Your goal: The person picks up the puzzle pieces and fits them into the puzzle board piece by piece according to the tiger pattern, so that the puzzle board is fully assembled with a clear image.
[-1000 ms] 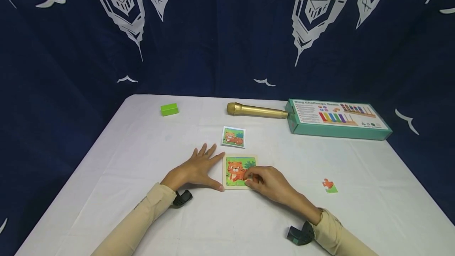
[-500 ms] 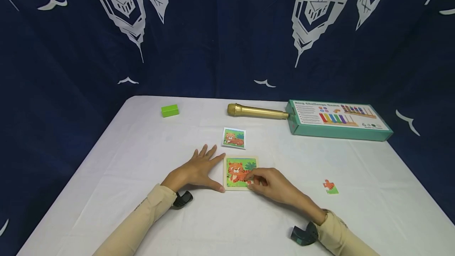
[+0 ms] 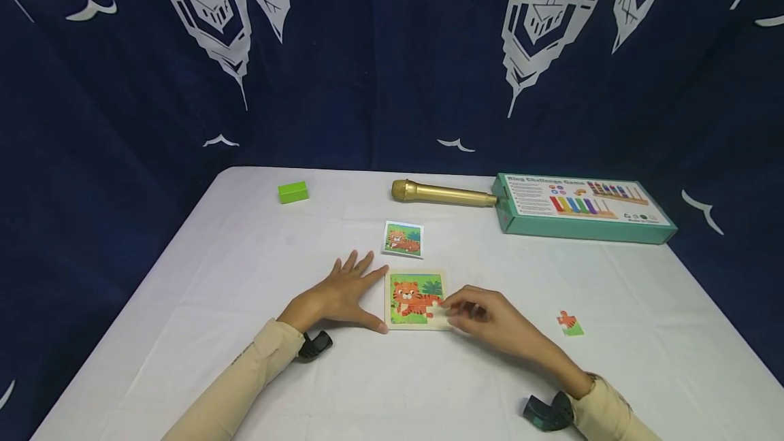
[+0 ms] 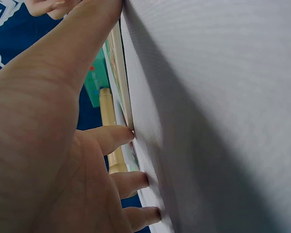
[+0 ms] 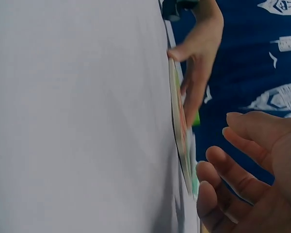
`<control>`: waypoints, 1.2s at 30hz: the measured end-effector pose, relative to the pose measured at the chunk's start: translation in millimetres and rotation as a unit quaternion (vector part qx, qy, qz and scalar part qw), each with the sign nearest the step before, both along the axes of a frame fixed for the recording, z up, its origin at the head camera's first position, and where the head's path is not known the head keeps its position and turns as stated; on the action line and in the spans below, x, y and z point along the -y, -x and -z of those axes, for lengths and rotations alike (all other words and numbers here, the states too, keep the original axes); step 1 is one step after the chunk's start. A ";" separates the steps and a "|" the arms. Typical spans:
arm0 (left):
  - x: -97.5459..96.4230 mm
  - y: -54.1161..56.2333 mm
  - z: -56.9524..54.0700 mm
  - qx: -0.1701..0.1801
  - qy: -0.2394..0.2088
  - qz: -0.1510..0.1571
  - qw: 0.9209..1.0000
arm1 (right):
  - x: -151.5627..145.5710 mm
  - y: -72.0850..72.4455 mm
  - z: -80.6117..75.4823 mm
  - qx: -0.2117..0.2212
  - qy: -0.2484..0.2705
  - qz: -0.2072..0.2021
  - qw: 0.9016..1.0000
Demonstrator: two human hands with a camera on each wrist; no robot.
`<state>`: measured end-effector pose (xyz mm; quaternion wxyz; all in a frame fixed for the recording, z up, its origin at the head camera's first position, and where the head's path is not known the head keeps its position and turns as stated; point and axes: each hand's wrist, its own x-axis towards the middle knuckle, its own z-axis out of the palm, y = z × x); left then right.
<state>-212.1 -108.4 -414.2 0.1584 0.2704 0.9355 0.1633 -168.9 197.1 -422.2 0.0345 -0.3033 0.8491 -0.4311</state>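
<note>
A small tiger jigsaw puzzle (image 3: 409, 291) lies in a square wooden tray (image 3: 388, 305), and a pale bare patch shows at its lower right corner. Along the tray's left side my left hand (image 3: 340, 296) is spread, thumb and index fingertip right at the edge; the left wrist view has its straight fingers (image 4: 128, 184) down at the cloth. My right hand (image 3: 490, 318) hovers at the tray's right edge with loosely curled fingers and nothing between them, as the right wrist view confirms. Farther right lies one loose jigsaw piece (image 3: 571, 323), orange and green.
Behind the tray lies a tiger picture card (image 3: 403, 239). A gold microphone (image 3: 444, 193) and a teal Ring Challenge Game box (image 3: 584, 209) are at the back right, a green block (image 3: 292, 192) at the back left. White cloth covers the table (image 3: 153, 359).
My right hand has drawn off the puzzle to the right, uncovering the tiger's body and the bare lower right corner. The left hand has stayed in place.
</note>
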 end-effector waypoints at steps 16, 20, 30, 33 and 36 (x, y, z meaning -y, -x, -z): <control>0.5 0.0 -0.7 0.006 -0.002 0.000 1.000 | -105.8 -21.0 -6.5 -0.026 -0.155 0.131 0.979; 0.3 -0.3 -0.7 0.004 -0.003 0.000 1.000 | -126.5 -29.2 -7.2 0.012 -0.163 0.160 0.974; 0.8 0.5 -2.1 0.007 -0.001 -0.001 1.000 | -153.9 -35.3 5.0 0.013 -0.151 0.196 0.969; 0.5 0.8 -1.5 0.008 0.001 -0.002 1.000 | -155.4 -35.1 7.3 0.000 -0.145 0.200 0.969; 0.2 1.0 -0.4 0.007 0.001 -0.002 1.000 | -157.2 -35.3 8.6 -0.007 -0.143 0.203 0.969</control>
